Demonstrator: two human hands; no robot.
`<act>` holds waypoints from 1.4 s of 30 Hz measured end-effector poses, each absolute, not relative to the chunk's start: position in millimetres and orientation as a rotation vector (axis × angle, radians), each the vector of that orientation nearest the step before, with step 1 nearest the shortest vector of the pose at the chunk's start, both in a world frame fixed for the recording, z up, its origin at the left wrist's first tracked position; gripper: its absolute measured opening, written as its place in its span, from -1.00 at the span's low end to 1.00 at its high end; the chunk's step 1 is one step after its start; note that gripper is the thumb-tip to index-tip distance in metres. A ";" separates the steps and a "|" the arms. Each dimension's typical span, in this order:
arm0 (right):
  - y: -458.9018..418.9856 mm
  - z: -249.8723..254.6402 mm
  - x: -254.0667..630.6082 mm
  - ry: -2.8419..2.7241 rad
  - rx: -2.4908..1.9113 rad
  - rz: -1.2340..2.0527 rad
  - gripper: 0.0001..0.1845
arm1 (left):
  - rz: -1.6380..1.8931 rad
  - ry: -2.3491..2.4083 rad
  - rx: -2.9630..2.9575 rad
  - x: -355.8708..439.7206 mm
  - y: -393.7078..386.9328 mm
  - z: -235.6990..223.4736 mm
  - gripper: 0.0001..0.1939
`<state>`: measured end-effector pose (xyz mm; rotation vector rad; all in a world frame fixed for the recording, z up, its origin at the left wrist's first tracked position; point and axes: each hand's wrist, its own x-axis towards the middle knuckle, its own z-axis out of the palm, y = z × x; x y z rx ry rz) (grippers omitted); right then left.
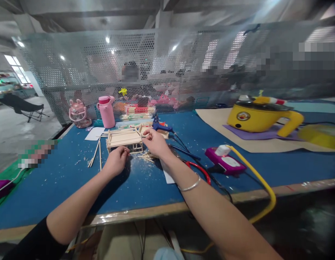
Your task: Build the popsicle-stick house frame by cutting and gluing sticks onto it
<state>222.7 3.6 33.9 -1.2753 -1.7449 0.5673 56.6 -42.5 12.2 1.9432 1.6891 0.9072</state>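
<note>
**One stick frame (125, 138), part built by the look of it, both hands at it**

Frame sits on the blue table (61, 180) in front of me: flat panel on top, thin sticks round the edges, open sides.

Right hand (155, 143): at the frame's right end, thumb and fingers drawn close in a pinch. Can't tell whether I've got a loose stick or part of the frame; too small to make out.

Left hand (117, 159): just in front of the frame's near edge, fingers curled, tips nearly together. Can't tell if anything is in them, or if they touch the frame.

Around the frame: long loose sticks (94, 153) to its left, short offcuts (147, 156) near its front right corner, glue gun (162, 126) just behind its right end, white paper (95, 133) off its left side. Pink bottle (106, 114) stands behind it, to the left. Power strip (227, 162) is well to its right.

Step in hand, my read: fitting or straightening a piece at the right end. Next move calls for a light, steady pinch there, with the left bracing the near edge so the frame doesn't skid. Thin sticks, so squeezing hard could snap one or pop a joint.
</note>
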 end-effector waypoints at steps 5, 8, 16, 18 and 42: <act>7.4 31.2 223.3 -1.811 -1.392 0.517 -0.88 | 0.942 1.771 1.992 57.1 -41.0 8.6 -0.75; 9.7 28.6 222.9 -1.837 -1.425 0.505 -0.86 | 0.900 1.838 1.961 63.1 -38.8 7.5 -0.74; 12.6 23.6 224.5 -1.860 -1.420 0.506 -0.89 | 0.807 1.990 2.020 73.0 -26.9 3.0 -0.74; 12.7 23.8 224.8 -1.868 -1.433 0.508 -0.88 | 0.783 2.024 2.041 71.3 -24.9 3.4 -0.74; 8.6 24.2 222.3 -1.987 -1.532 0.446 -0.81 | 0.740 1.936 2.053 70.3 -16.3 5.7 -0.77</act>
